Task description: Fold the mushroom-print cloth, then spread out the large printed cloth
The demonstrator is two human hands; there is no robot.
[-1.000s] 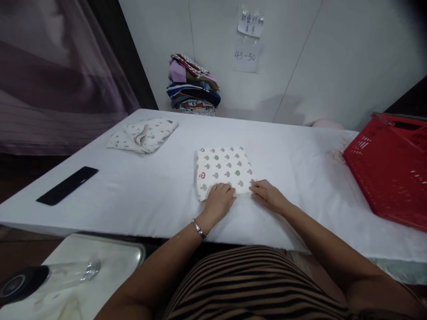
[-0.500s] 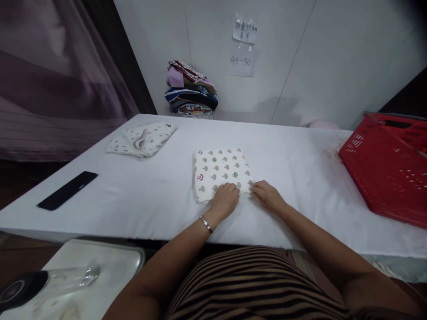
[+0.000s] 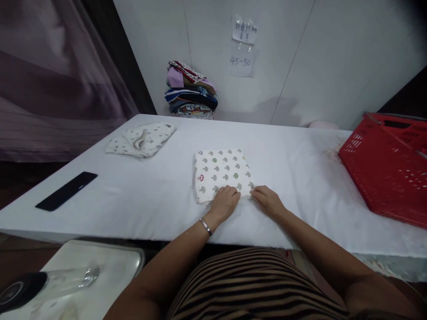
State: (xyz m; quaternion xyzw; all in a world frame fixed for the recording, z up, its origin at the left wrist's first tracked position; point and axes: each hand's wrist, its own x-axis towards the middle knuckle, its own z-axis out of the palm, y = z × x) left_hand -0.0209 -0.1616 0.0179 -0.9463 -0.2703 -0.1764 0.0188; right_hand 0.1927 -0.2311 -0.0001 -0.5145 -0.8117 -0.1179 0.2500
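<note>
A folded white cloth point(image 3: 222, 169) printed with grey, red and green mushrooms lies flat on the white-covered table point(image 3: 147, 200). My left hand point(image 3: 226, 202), with a silver bracelet on its wrist, grips the near edge of the cloth, fingers on top and thumb hidden. At the near right corner, my right hand point(image 3: 267, 199) pinches the cloth between thumb and fingers. Another white patterned cloth point(image 3: 155, 138), loosely folded, rests at the far left of the table.
A black phone point(image 3: 66, 191) lies on the left side. On the right stands a red plastic basket point(image 3: 383, 173). Folded fabrics point(image 3: 191, 91) are stacked beyond the far edge. Below left, a clear bottle point(image 3: 63, 281) lies on a white stool point(image 3: 113, 255).
My left hand has slid right along the cloth's near edge, closer to my right hand. My right hand stays at the corner. The view has shifted slightly.
</note>
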